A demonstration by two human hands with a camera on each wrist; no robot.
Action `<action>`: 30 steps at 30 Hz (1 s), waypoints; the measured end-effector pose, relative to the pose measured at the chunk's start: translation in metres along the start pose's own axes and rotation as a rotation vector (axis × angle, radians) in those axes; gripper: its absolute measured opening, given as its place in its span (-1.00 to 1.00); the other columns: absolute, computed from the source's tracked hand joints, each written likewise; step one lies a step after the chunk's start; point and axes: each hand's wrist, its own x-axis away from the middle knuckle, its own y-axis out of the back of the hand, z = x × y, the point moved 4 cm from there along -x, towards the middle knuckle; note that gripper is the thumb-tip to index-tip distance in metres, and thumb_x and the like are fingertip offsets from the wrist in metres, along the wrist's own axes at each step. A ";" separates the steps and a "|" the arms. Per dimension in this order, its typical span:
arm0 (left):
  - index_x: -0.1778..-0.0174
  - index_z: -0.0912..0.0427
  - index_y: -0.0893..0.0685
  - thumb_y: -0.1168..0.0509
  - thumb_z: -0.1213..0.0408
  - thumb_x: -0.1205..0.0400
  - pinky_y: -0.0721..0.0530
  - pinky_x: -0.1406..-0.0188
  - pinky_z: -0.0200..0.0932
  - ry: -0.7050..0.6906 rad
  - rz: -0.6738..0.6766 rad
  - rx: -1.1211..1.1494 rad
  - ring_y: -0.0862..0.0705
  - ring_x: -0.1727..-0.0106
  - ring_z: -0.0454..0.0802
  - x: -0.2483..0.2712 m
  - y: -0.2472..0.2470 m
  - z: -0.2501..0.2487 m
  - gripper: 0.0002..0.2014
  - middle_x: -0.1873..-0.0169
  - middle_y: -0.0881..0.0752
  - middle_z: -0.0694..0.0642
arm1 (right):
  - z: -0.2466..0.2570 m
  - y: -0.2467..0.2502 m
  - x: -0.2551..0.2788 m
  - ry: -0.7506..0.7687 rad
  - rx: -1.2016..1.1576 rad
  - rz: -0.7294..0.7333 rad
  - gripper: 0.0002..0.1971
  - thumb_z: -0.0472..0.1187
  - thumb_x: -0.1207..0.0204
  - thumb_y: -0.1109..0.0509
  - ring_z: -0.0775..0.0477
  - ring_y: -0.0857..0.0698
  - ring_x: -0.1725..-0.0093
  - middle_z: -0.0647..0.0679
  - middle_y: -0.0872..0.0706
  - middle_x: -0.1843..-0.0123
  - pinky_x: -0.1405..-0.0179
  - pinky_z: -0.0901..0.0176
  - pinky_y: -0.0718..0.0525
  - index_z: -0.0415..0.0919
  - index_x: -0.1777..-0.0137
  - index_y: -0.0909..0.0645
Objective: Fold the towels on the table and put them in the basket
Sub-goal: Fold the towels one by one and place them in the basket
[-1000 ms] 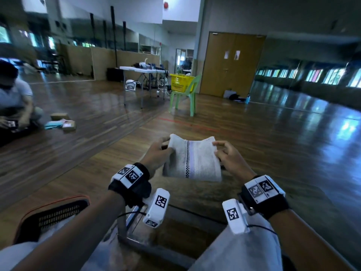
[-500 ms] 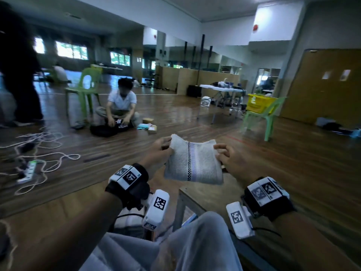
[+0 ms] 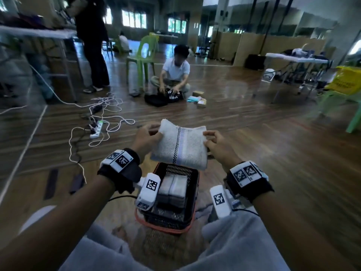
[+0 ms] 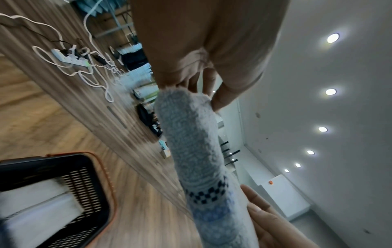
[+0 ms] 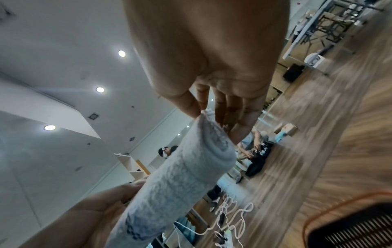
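Wood-floored hall (image 3: 254,133), big open room, mirrors on the far wall. Person sits over a black mesh basket (image 3: 192,184) with an orange rim that stands on the floor between their knees.

Progress: folded white towel (image 3: 180,146) with a checkered stripe is held in the air just above the basket's far end, not yet in. Left hand (image 3: 145,138) pinches its left edge, thumb on top, fingers under. Right hand (image 3: 217,144) pinches the right edge between thumb and fingertips; the right wrist view shows the same pinch at the towel's end. Towel looks fully folded, a thick flat pad, sagging slightly in the middle.

Done so far: a stack of folded towels (image 3: 172,187) already sits in the basket, filling most of its floor area. How many, cannot tell. Whether unfolded towels are left: the table isn't in view, so unknown.

Left for this one, as a judgement: lower it onto the stack and let go. The drop looks clear; only the wrist-mounted cameras hang near the basket rim.

Around, none of it in the way:
- power strip (image 3: 96,130) and loose white cables (image 3: 109,114) on the floor, front left
- seated person (image 3: 174,75) working over a black bag, well apart
- standing person (image 3: 91,42) by a folding table
- green plastic chair (image 3: 143,53) behind
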 end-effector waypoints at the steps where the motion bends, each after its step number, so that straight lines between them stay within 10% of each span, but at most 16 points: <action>1: -0.26 0.31 -0.57 -0.24 0.51 -0.62 -0.61 -0.09 -0.04 0.028 -0.013 -0.023 -0.62 -0.10 0.04 -0.005 0.001 0.016 -0.71 -0.09 -0.66 0.21 | -0.013 -0.008 -0.008 -0.024 -0.002 0.010 -0.76 -0.38 -0.63 -0.15 -0.02 -0.60 0.19 -0.20 -0.54 -0.12 0.40 0.15 -0.64 -0.20 -0.26 -0.43; 7: -0.27 0.35 -0.57 -0.19 0.52 -0.63 -0.57 0.04 -0.13 0.254 0.014 -0.140 -0.58 -0.06 0.03 -0.041 -0.006 0.131 -0.71 -0.04 -0.63 0.17 | -0.119 -0.052 -0.055 -0.206 0.067 0.064 -0.79 -0.37 -0.58 -0.19 -0.11 -0.60 0.08 -0.15 -0.55 -0.06 0.17 -0.06 -0.65 -0.13 -0.16 -0.44; 12: -0.26 0.31 -0.63 -0.18 0.53 -0.52 -0.60 -0.18 0.05 0.441 0.112 -0.335 -0.66 -0.15 0.20 -0.074 -0.030 0.256 -0.62 -0.08 -0.71 0.28 | -0.233 -0.089 -0.087 -0.426 0.223 0.146 -0.74 -0.39 -0.52 -0.19 0.00 -0.46 0.41 -0.03 -0.50 0.28 0.46 0.17 -0.37 -0.14 -0.16 -0.44; 22: -0.39 0.23 -0.51 -0.16 0.51 -0.56 -0.40 -0.16 -0.27 0.510 0.101 -0.449 -0.57 -0.31 0.10 -0.150 -0.075 0.407 -0.56 -0.25 -0.64 0.15 | -0.371 -0.135 -0.174 -0.572 0.299 0.099 -0.66 -0.48 -0.47 -0.10 -0.07 -0.44 0.42 -0.09 -0.47 0.33 0.41 0.10 -0.31 -0.19 -0.20 -0.39; 30: -0.43 0.28 -0.47 -0.16 0.53 -0.57 -0.39 -0.23 -0.30 0.506 0.082 -0.432 -0.54 -0.37 0.13 -0.197 -0.094 0.465 -0.53 -0.34 -0.60 0.23 | -0.408 -0.146 -0.221 -0.492 0.335 0.012 -0.65 -0.47 -0.51 -0.11 0.05 -0.46 0.41 -0.24 -0.56 -0.08 0.59 0.33 -0.30 -0.28 -0.29 -0.36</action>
